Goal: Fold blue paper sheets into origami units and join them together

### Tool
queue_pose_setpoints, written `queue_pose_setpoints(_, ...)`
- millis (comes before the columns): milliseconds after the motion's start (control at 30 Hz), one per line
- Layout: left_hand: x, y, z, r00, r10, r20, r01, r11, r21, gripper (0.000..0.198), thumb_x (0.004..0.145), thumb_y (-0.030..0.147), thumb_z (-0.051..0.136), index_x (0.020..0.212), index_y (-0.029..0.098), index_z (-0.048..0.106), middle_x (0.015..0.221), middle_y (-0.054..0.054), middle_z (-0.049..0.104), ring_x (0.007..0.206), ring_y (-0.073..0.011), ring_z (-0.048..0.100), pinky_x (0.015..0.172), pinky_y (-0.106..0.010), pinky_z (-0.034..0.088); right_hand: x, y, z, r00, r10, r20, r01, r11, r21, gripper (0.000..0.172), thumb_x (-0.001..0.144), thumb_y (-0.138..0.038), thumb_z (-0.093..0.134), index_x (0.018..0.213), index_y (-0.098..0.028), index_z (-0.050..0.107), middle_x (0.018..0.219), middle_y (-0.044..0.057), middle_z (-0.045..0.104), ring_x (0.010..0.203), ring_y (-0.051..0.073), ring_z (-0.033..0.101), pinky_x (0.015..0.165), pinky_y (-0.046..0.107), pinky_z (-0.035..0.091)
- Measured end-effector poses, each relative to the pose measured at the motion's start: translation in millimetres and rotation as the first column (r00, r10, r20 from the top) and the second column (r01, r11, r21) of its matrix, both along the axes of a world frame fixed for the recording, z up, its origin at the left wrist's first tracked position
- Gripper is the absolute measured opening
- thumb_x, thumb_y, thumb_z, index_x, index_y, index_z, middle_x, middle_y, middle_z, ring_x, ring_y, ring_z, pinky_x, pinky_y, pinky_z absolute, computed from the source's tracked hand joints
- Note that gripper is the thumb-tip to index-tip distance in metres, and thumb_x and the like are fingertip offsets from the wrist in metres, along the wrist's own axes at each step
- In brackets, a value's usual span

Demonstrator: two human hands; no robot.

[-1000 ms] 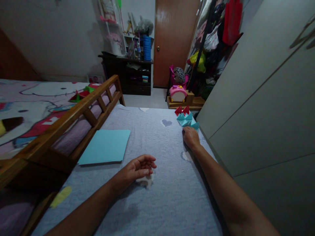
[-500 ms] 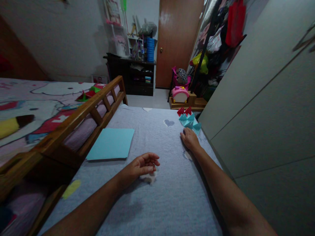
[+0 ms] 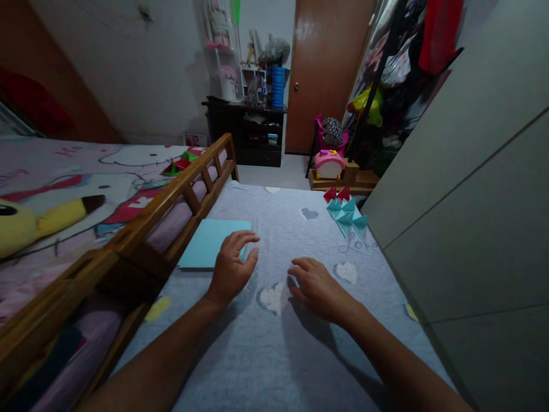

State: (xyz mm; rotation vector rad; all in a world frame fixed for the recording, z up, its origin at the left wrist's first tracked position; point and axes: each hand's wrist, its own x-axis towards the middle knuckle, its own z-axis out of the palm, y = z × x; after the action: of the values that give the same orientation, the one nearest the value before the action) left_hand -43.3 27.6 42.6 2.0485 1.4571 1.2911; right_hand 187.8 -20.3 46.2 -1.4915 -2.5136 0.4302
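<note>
My left hand hovers palm down over the right edge of a stack of light blue paper sheets, fingers spread and holding nothing. My right hand rests palm down on the blue-grey bedsheet near a white heart print, fingers apart and empty. A row of folded paper pieces, teal with two red ones at the far end, lies at the sheet's far right, well away from both hands.
A wooden bed rail runs along the left, with a cartoon-print bed and a yellow plush beyond. A grey wardrobe borders the right. Farther off are a dark shelf unit, a brown door and a pink toy.
My right hand left the folded paper pieces and came back to the middle of the sheet. My left hand moved forward and left onto the blue paper's edge. The view shifted left.
</note>
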Motion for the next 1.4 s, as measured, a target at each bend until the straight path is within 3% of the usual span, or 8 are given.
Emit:
queue_pose_setpoints(133,-14.0,17.8,-3.9,0.919,0.208,-0.335,-0.23,0.973,-0.03,0.032,0.085,0.022,0.058,0.116,0.019,0.065,0.129,-0.012,0.064,0.123,-0.032,0.054,0.111,-0.048,0.036,-8.1,-10.4,0.0,1.0,0.027,-0.009,-0.027,0.997,-0.075,0.026,0.087,-0.019,0.068,0.113,-0.017,0.071,0.135,0.015,0.063,0.126,0.031,0.057,0.107,0.045,0.044)
queue_pose_setpoints(233,-23.9,25.7,-7.6,0.835,0.227,-0.502,-0.307,0.948,-0.081,0.035,0.089,0.02,0.053,0.122,0.019,0.064,0.133,-0.014,0.064,0.128,-0.0329,0.051,0.112,-0.051,0.032,-14.1,-6.4,0.0,0.999,0.046,-0.016,-0.047,0.994,-0.1,0.018,0.086,-0.018,0.068,0.104,-0.016,0.072,0.128,0.015,0.066,0.121,0.03,0.06,0.105,0.044,0.045)
queue_pose_setpoints(533,-65.9,45.3,-7.9,0.735,0.369,-0.57,-0.506,0.857,-0.098,0.037,0.094,0.025,0.045,0.124,0.019,0.066,0.135,-0.016,0.061,0.127,-0.0349,0.05,0.105,-0.051,0.037,-69.0,38.4,-16.5,0.977,0.145,-0.157,-0.138,0.989,0.057,0.057,0.085,-0.021,0.073,0.139,-0.015,0.056,0.142,0.018,0.06,0.13,0.031,0.055,0.11,0.048,0.042)
queue_pose_setpoints(733,-68.6,49.2,-14.7,0.764,0.309,-0.566,-0.477,0.861,-0.175,0.036,0.096,0.025,0.042,0.123,0.019,0.065,0.131,-0.012,0.066,0.123,-0.0299,0.057,0.105,-0.042,0.041,-109.5,67.3,-31.4,0.973,0.192,-0.131,-0.183,0.98,0.074,0.091,0.079,-0.036,0.081,0.156,-0.018,0.035,0.162,0.018,0.036,0.15,0.037,0.029,0.117,0.058,0.029)
queue_pose_setpoints(1033,-68.0,53.0,-19.8,0.801,0.243,-0.547,-0.403,0.895,-0.193,0.035,0.097,0.02,0.041,0.12,0.016,0.066,0.127,-0.012,0.069,0.122,-0.0268,0.061,0.108,-0.039,0.041,-123.5,76.6,-33.2,0.977,0.215,0.0,-0.215,0.975,0.065,0.067,0.092,-0.042,0.066,0.15,-0.017,0.045,0.161,0.013,0.041,0.151,0.038,0.026,0.12,0.061,0.021)
queue_pose_setpoints(1233,-65.6,54.8,-27.2,0.816,0.193,-0.545,-0.345,0.919,-0.191,0.034,0.095,0.019,0.043,0.119,0.014,0.067,0.123,-0.013,0.07,0.12,-0.0268,0.062,0.108,-0.037,0.042,-115.3,67.9,-33.3,0.971,0.232,-0.063,-0.228,0.971,0.071,0.066,0.09,-0.044,0.068,0.148,-0.02,0.048,0.159,0.013,0.044,0.149,0.038,0.029,0.119,0.059,0.022)
queue_pose_setpoints(1300,-64.8,54.9,-29.4,0.817,0.19,-0.545,-0.337,0.923,-0.184,0.033,0.095,0.019,0.044,0.119,0.014,0.067,0.123,-0.013,0.07,0.12,-0.0271,0.061,0.108,-0.037,0.042,-114.2,68.1,-31.5,0.974,0.164,-0.159,-0.151,0.984,0.09,0.066,0.09,-0.045,0.067,0.146,-0.016,0.049,0.153,0.016,0.05,0.143,0.035,0.04,0.117,0.052,0.03)
queue_pose_setpoints(1400,-63.8,55.2,-32.8,0.817,0.195,-0.543,-0.334,0.927,-0.171,0.033,0.094,0.019,0.046,0.118,0.014,0.067,0.123,-0.012,0.07,0.121,-0.0277,0.06,0.109,-0.038,0.042,-115.7,75.5,-27.9,0.94,-0.186,-0.287,0.189,0.982,-0.019,0.053,0.093,-0.042,0.063,0.135,-0.011,0.056,0.13,0.018,0.066,0.119,0.027,0.06,0.1,0.037,0.045)
